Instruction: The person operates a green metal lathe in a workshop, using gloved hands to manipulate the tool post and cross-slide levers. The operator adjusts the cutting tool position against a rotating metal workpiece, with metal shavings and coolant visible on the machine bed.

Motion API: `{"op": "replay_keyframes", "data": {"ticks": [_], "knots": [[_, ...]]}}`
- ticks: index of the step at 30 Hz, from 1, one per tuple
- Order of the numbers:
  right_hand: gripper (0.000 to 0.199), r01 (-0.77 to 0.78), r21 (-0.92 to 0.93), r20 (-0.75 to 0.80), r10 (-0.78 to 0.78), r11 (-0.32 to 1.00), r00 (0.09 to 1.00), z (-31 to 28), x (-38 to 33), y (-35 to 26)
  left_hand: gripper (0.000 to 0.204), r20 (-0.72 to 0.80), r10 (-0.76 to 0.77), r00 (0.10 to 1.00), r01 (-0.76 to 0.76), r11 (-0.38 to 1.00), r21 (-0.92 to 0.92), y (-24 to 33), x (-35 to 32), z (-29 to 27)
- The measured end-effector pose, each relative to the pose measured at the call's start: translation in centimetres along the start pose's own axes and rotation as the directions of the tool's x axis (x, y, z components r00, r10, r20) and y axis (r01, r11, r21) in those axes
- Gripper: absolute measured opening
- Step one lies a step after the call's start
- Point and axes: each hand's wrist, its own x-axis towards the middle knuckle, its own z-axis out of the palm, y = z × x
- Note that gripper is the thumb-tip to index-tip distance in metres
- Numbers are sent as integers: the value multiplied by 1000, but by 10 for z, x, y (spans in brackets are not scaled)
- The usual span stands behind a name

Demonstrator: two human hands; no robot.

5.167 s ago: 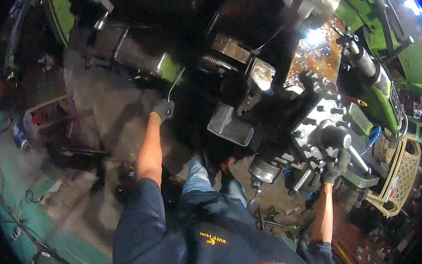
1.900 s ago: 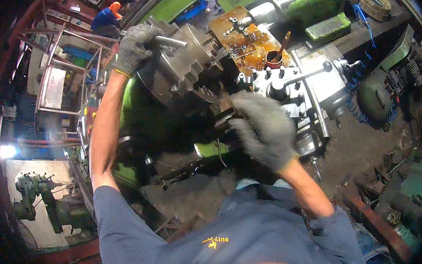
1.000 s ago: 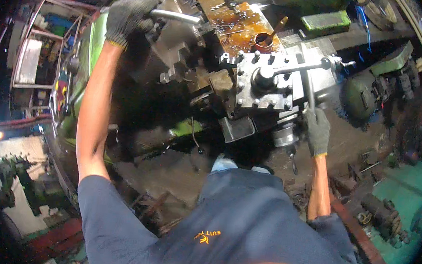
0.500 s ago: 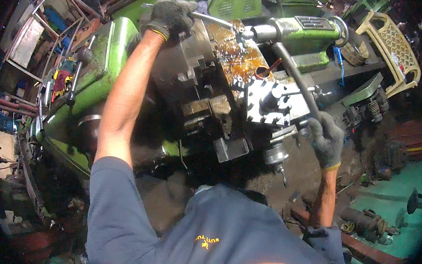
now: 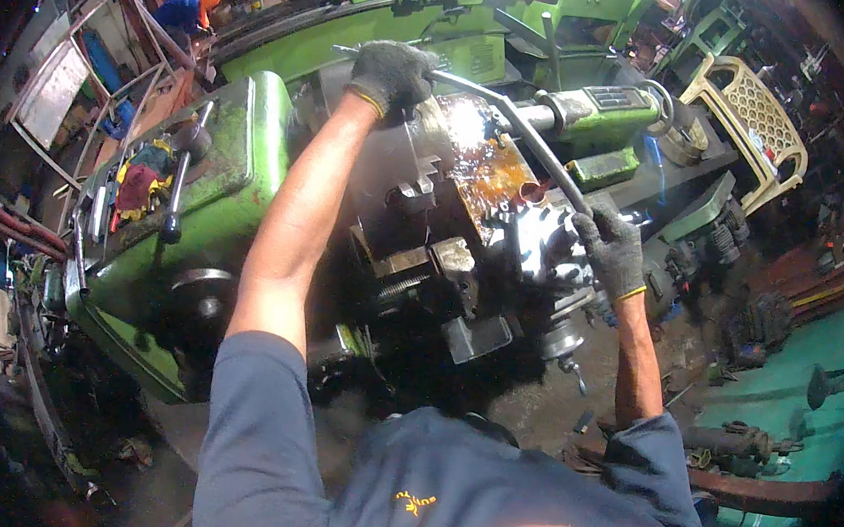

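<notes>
My left hand (image 5: 393, 75), in a dark knitted glove, is closed around a slim metal rod (image 5: 458, 83) above the big lathe chuck (image 5: 376, 159). A short end of the rod sticks out on the hand's left side. My right hand (image 5: 609, 248), gloved too, grips the lower end of a long grey pipe (image 5: 544, 152). The pipe slants up and left to the rod's right end, where the two seem to meet. Whether one sits inside the other, I cannot tell. Below the pipe is the shiny tool post (image 5: 545, 239), partly covered by the right hand.
The green headstock (image 5: 196, 204) carries a lever (image 5: 176, 187) and coloured rags (image 5: 143, 184). Behind the pipe stands the green tailstock (image 5: 605, 119). Brown, oily metal (image 5: 500, 175) shows under the pipe. A cream plastic chair (image 5: 756, 122) is at far right; another person (image 5: 188, 10) works at far left.
The pipe in my right hand has moved up and left, its upper end now at the rod. My left hand still holds the rod. The whole view has shifted somewhat.
</notes>
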Motion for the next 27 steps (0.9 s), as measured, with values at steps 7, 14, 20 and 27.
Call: {"op": "replay_keyframes", "data": {"ticks": [7,14,20,27], "knots": [[21,326,-583,-48,-432,744,901,-36,51,5,19,-24,13,1000,-13,1000,16,-8,3,6],[25,291,-336,153,-253,896,955,-55,101,11,21,7,19,1000,-19,999,41,-10,10,10],[26,292,-503,148,-252,813,956,-44,139,28,24,52,-7,999,6,1000,29,-14,18,11],[19,336,-663,197,-277,669,940,-19,181,37,43,252,122,960,-64,972,-228,-60,27,2]]}}
